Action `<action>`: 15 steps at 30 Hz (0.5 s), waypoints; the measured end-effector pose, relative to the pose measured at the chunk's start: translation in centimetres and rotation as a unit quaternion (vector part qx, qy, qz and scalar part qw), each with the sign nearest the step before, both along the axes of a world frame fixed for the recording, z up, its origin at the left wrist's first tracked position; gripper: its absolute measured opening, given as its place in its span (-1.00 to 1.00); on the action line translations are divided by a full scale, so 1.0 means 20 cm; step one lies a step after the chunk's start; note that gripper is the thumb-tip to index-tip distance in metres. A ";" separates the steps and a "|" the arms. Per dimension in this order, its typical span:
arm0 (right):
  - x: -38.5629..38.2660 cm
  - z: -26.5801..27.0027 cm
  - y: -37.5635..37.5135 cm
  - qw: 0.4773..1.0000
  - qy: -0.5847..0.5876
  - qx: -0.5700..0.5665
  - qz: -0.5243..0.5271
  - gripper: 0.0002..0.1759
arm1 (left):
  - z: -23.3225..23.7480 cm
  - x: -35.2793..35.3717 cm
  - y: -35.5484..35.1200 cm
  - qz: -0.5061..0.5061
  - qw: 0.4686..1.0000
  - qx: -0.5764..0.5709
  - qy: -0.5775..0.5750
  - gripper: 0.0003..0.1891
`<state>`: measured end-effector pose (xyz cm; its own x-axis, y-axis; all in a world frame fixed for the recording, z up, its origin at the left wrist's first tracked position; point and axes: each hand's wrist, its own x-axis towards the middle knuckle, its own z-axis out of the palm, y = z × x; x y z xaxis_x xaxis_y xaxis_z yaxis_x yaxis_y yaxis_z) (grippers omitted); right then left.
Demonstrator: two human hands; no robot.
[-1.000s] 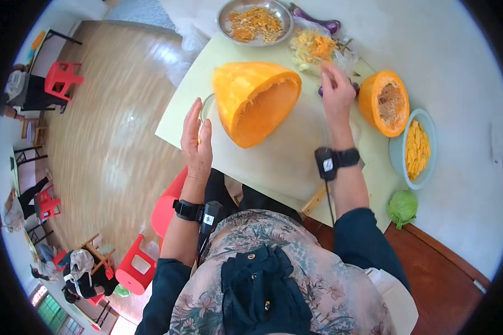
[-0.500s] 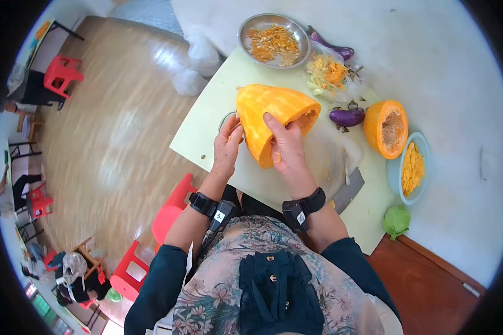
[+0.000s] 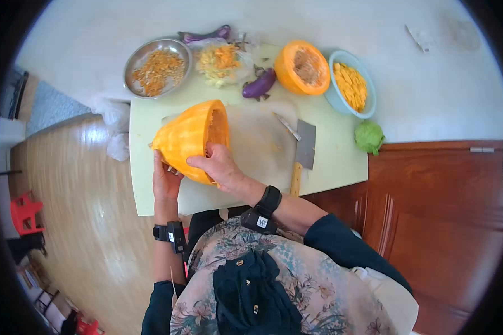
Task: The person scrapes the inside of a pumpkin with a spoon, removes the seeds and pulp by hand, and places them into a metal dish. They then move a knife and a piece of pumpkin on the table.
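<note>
Positioning, seemingly: right fingers (image 3: 198, 162) grip the pumpkin (image 3: 183, 134) near left edge of worktop (image 3: 341, 162); left fingers (image 3: 158, 160), closure unclear; turning needs both.

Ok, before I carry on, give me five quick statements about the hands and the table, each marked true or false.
1. The left hand and the right hand both touch the hollow pumpkin piece. True.
2. The right hand is holding a knife. False: it grips the cut edge of the hollow pumpkin piece.
3. The metal bowl holds orange scraps. True.
4. The hollow pumpkin piece stands inside the metal bowl. False: it is apart from that bowl, held at the cutting board.
5. The cleaver lies with its wooden handle toward the person. True.
</note>
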<state>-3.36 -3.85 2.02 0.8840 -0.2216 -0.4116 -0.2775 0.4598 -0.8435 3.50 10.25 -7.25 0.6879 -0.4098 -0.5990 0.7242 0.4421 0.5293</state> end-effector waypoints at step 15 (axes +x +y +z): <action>-0.39 0.08 -0.25 0.994 -0.071 -0.072 0.035 -0.54 | 0.25 -0.05 -0.22 -0.092 0.987 -0.118 -0.056 -0.32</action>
<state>-11.22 -8.87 3.61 0.9462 -0.2045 -0.2508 -0.1787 0.3159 -0.9318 2.43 5.89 -2.30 0.6452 -0.6534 -0.3961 0.7467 0.4292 0.5082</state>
